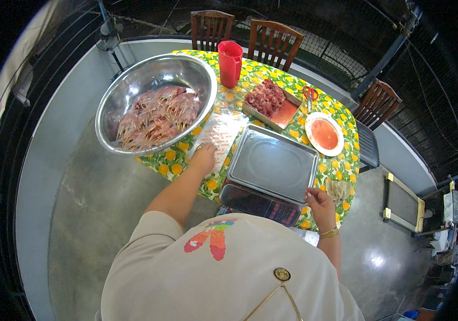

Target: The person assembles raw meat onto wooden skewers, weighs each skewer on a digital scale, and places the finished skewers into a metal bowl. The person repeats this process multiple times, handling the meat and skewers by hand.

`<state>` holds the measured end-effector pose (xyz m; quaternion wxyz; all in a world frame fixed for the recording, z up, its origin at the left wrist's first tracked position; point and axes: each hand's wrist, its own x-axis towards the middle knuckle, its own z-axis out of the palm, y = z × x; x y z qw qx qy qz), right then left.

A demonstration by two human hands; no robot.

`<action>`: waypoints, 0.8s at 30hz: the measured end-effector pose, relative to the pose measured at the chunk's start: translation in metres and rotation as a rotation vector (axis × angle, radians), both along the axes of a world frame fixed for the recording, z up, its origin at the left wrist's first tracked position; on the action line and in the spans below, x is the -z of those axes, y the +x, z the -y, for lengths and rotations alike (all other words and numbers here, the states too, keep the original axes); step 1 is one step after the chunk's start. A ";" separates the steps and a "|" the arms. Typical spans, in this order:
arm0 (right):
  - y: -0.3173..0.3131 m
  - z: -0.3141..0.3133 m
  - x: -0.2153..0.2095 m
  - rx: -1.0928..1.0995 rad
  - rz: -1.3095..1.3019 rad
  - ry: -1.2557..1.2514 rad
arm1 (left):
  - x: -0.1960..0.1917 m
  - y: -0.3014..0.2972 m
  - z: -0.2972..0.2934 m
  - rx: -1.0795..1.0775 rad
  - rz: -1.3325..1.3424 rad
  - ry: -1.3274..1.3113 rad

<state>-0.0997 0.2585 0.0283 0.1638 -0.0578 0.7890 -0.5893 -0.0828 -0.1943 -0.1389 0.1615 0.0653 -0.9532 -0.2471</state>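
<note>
The empty steel tray (272, 163) sits right in front of you on a digital scale (258, 204), at the near edge of the counter (341, 160) with its lemon-print cloth. Your right hand (317, 202) is at the tray's near right corner, fingers curled in close to the rim, though I can't tell if you're actually gripping it or just steadying it. Your left hand (203, 159) rests palm-down, fingers closed, on a clear bag of wooden skewers (219, 135) just left of the tray.

Looks to me like you're at the setup stage: tray placed, nothing loaded on it yet. I'd guess the next move calls for pulling a skewer out of that bag.

Further out there's the big steel bowl (157, 104) full of finished meat skewers on your left, a smaller tray of raw meat chunks (269, 101) behind, a red pitcher (230, 63), red scissors (309, 93) and a white plate of red sauce (324, 134).
</note>
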 end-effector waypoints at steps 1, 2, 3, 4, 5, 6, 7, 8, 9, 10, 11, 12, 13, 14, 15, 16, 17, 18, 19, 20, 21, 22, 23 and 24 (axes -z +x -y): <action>-0.001 -0.001 -0.001 -0.006 -0.008 0.020 | 0.006 -0.006 -0.002 -0.033 -0.015 -0.116; -0.001 -0.001 -0.001 0.001 -0.015 0.030 | 0.013 -0.010 -0.005 -0.078 -0.025 -0.220; -0.002 -0.001 -0.001 -0.002 -0.017 0.024 | 0.020 -0.010 -0.007 -0.108 -0.017 -0.352; -0.002 -0.001 0.000 0.008 -0.020 0.004 | 0.025 -0.010 -0.009 -0.107 0.025 -0.317; -0.002 -0.002 0.001 0.004 -0.017 -0.051 | 0.029 -0.001 -0.010 -0.091 0.082 -0.312; -0.001 -0.002 0.002 0.016 -0.033 -0.022 | 0.031 0.006 -0.010 -0.079 0.137 -0.325; 0.000 -0.003 0.003 0.017 -0.038 -0.027 | 0.030 0.013 -0.008 -0.042 0.169 -0.335; 0.002 -0.004 0.004 0.015 -0.036 -0.059 | 0.026 0.022 -0.006 -0.006 0.202 -0.362; 0.002 -0.006 0.005 0.022 -0.026 -0.049 | 0.020 0.028 -0.006 0.036 0.311 -0.386; 0.005 -0.008 0.006 0.031 -0.008 0.003 | 0.013 0.037 -0.010 -0.010 0.332 -0.287; 0.005 -0.010 0.007 0.037 0.009 0.025 | 0.000 0.042 -0.010 -0.052 0.412 -0.189; 0.005 -0.010 0.008 0.030 -0.021 -0.023 | -0.015 0.042 -0.009 -0.105 0.451 -0.093; 0.003 -0.010 0.008 0.046 -0.007 -0.009 | -0.033 0.040 -0.009 -0.121 0.288 -0.052; 0.001 -0.009 0.006 0.049 -0.030 -0.059 | -0.052 0.040 -0.010 -0.144 0.096 -0.007; 0.000 -0.006 0.004 0.055 -0.029 -0.119 | -0.073 0.039 -0.013 -0.180 -0.064 0.062; -0.003 -0.001 -0.001 0.039 -0.083 -0.071 | -0.096 0.034 -0.014 -0.139 -0.119 0.185; -0.008 0.006 -0.007 0.023 -0.108 -0.028 | -0.121 0.028 -0.014 -0.116 -0.135 0.335; -0.012 0.014 -0.016 0.051 -0.072 0.040 | -0.145 0.025 -0.017 -0.101 -0.139 0.488; -0.014 0.026 -0.026 -0.024 -0.180 0.010 | -0.168 0.023 -0.022 -0.044 -0.102 0.624; -0.017 0.041 -0.038 -0.018 -0.200 0.055 | -0.191 0.019 -0.028 0.011 -0.058 0.757; -0.018 0.055 -0.054 -0.119 -0.347 0.054 | -0.212 0.018 -0.037 0.094 -0.036 0.901; -0.019 0.068 -0.070 -0.204 -0.495 0.068 | -0.230 0.019 -0.048 0.106 0.051 0.896; -0.020 0.084 -0.085 -0.221 -0.654 0.102 | -0.246 0.018 -0.058 0.147 0.109 0.901; -0.022 0.100 -0.099 -0.263 -0.826 0.091 | -0.260 0.018 -0.068 0.187 0.168 0.904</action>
